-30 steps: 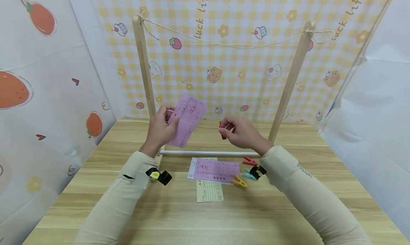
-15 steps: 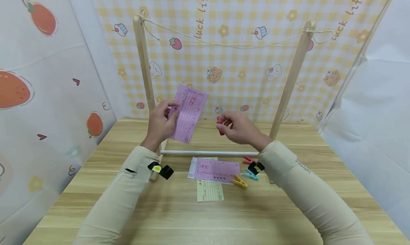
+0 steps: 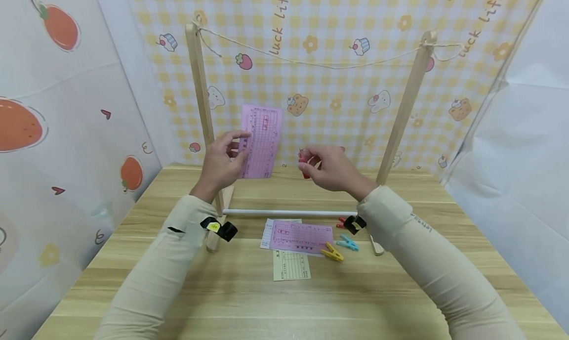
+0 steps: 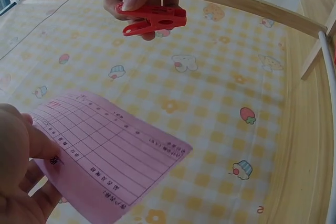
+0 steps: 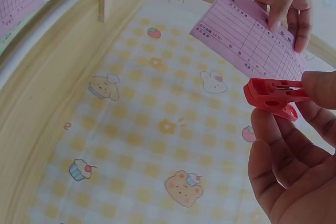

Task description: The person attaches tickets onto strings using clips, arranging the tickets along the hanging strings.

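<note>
My left hand pinches a pink printed receipt slip by its left edge, thumb in front and fingers behind. The slip stands nearly upright below the string, with its grid also seen in the left wrist view. To the right, apart from the slip, my right hand holds a red clothespin between thumb and fingers. In the right wrist view the red clothespin lies across the fingers, its gripping end pointing left.
On the table lies a stack of slips, a pink one over a pale green one. Beside it are a yellow clothespin, a blue one and a partly hidden red one. Wooden posts carry the string; a white bar joins them below.
My left hand has lifted the pink slip and turned it more upright. My right hand has risen slightly and shifted left with the red clothespin.
</note>
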{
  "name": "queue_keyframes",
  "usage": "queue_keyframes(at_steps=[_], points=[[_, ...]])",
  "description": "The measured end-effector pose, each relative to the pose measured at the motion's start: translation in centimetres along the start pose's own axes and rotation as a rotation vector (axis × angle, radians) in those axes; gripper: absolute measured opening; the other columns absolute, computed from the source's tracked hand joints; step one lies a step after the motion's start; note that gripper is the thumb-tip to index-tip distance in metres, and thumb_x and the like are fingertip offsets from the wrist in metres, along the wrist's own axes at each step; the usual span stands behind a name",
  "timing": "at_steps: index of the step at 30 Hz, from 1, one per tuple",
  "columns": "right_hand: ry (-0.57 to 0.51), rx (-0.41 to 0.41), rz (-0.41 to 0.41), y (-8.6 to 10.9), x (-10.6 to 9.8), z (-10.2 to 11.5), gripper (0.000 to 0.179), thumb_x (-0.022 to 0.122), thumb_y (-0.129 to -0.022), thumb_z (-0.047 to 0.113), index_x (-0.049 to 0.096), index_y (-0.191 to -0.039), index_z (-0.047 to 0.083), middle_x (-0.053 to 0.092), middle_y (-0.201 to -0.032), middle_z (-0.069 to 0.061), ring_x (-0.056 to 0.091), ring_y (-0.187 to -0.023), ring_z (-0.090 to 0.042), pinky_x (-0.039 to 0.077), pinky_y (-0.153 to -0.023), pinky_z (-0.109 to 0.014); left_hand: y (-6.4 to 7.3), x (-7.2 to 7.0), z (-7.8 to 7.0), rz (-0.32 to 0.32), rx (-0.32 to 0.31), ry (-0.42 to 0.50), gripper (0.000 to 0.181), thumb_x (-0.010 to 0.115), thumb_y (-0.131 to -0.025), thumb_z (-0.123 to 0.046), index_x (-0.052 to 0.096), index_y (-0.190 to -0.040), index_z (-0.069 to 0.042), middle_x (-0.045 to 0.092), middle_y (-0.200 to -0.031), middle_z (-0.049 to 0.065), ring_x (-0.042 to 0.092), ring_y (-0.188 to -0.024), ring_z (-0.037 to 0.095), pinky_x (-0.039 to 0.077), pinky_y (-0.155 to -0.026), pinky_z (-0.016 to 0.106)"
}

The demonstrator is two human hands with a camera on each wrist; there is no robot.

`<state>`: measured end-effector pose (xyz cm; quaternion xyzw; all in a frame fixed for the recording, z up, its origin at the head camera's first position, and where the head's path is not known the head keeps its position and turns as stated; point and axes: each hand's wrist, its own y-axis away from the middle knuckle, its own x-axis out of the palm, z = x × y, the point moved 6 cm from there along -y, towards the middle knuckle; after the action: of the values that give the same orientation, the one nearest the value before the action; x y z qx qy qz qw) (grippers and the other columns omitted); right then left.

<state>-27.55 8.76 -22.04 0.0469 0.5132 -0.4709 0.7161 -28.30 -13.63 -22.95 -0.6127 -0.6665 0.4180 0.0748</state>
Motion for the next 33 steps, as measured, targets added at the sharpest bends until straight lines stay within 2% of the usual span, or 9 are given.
queue_keyframes(at_steps=[1,3,9,14,18,26,33], points=[[0.003,0.0,-0.003,-0.1,-0.1,0.1,0.009,0.063,-0.092,0.011,0.063,-0.084,0.008,0.066,-0.071,0.001,0.065,-0.069,-0.014,0.05,-0.054,-0.033,-0.1,-0.1,-0.1,-0.001,0.004,-0.004,0.036,0.061,-0.086,0.01,0.061,-0.121,0.001,0.062,-0.113,0.018,0.064,-0.085,0.029,0.055,-0.069,0.037],[0.009,-0.003,-0.009,-0.2,-0.3,0.3,0.009,0.063,-0.092,0.012,0.064,-0.085,0.008,0.067,-0.073,0.0,0.065,-0.071,-0.014,0.05,-0.053,-0.029,-0.4,-0.3,-0.2,-0.005,0.011,-0.013,0.037,0.061,-0.085,0.011,0.061,-0.121,0.001,0.062,-0.112,0.017,0.064,-0.085,0.029,0.055,-0.069,0.034],[0.033,-0.009,-0.031,-0.8,-0.9,0.8,0.008,0.065,-0.091,0.013,0.065,-0.085,0.007,0.069,-0.08,-0.004,0.066,-0.074,-0.015,0.049,-0.053,-0.029,-1.0,-0.9,-0.6,-0.016,0.028,-0.024,0.044,0.062,-0.082,0.013,0.059,-0.124,0.001,0.062,-0.115,0.016,0.065,-0.085,0.029,0.053,-0.067,0.025],[0.016,-0.028,-0.048,-1.4,-1.3,1.0,0.009,0.065,-0.091,0.01,0.064,-0.083,0.007,0.068,-0.075,-0.002,0.066,-0.073,-0.015,0.049,-0.052,-0.028,-1.4,-1.2,-0.9,-0.016,0.055,-0.026,0.047,0.062,-0.082,0.014,0.056,-0.127,0.001,0.06,-0.123,0.016,0.064,-0.089,0.028,0.051,-0.069,0.023],[0.025,-0.044,-0.067,-1.8,-1.8,1.3,0.008,0.065,-0.09,0.01,0.064,-0.084,0.006,0.069,-0.074,-0.002,0.067,-0.073,-0.016,0.048,-0.052,-0.027,-1.7,-1.3,-1.1,-0.019,0.074,-0.028,0.047,0.062,-0.081,0.014,0.057,-0.126,0.002,0.06,-0.123,0.015,0.063,-0.089,0.028,0.05,-0.068,0.021],[0.038,-0.047,-0.086,-2.8,-2.6,1.8,0.007,0.064,-0.09,0.01,0.063,-0.087,0.004,0.069,-0.087,-0.009,0.067,-0.074,-0.018,0.054,-0.061,-0.031,-2.5,-1.4,-1.6,-0.027,0.108,0.003,0.045,0.06,-0.082,0.015,0.056,-0.125,0.003,0.06,-0.121,0.015,0.063,-0.089,0.026,0.052,-0.069,0.023],[0.047,-0.067,-0.093,-3.5,-3.1,2.5,0.006,0.063,-0.091,0.008,0.062,-0.089,0.003,0.066,-0.098,-0.01,0.068,-0.078,-0.018,0.055,-0.061,-0.031,-3.0,-1.7,-1.9,-0.043,0.14,0.027,0.044,0.06,-0.082,0.016,0.056,-0.124,0.004,0.059,-0.12,0.016,0.063,-0.089,0.026,0.052,-0.07,0.021]])
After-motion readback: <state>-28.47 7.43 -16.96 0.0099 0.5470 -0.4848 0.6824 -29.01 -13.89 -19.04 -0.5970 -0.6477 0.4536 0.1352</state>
